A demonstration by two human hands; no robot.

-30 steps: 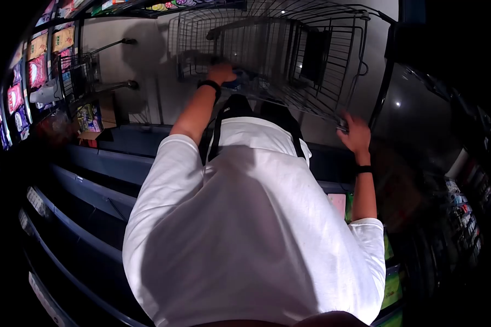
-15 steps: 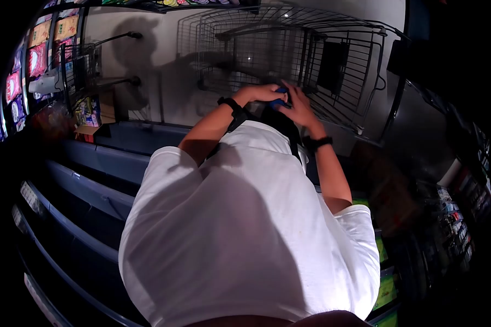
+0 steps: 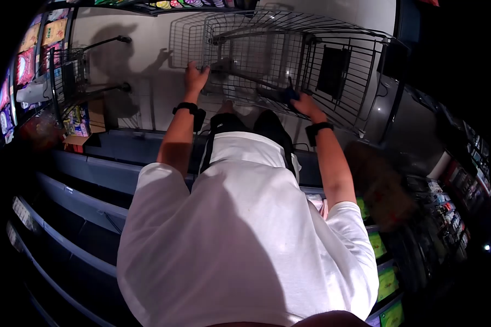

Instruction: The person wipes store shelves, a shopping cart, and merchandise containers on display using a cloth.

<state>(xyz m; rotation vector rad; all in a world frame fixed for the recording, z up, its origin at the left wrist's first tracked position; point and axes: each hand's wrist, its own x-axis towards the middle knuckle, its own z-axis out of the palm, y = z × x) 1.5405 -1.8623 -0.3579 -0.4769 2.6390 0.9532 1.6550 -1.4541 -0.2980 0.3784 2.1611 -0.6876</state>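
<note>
My left hand (image 3: pixel 195 79) is raised beside the near left end of a wire shopping cart (image 3: pixel 256 82), thumb and fingers apart, with nothing visible in it. My right hand (image 3: pixel 307 106) is closed on a dark blue item (image 3: pixel 290 96) that looks soft, like a cloth, though blur and shadow hide its exact kind. That hand is just in front of the cart's near side. Each wrist wears a black band.
A second cart (image 3: pixel 71 73) stands at the left, near an open cardboard box (image 3: pixel 95 115) of colourful packs. Dark grey shelves (image 3: pixel 87 169) run along the lower left. Green packs (image 3: pixel 386 280) sit on shelves at lower right. Pale floor (image 3: pixel 147 32) lies behind the carts.
My hands were together around the blue item. The left has let go and moved away to the left, while the right keeps the item and has moved slightly down and right.
</note>
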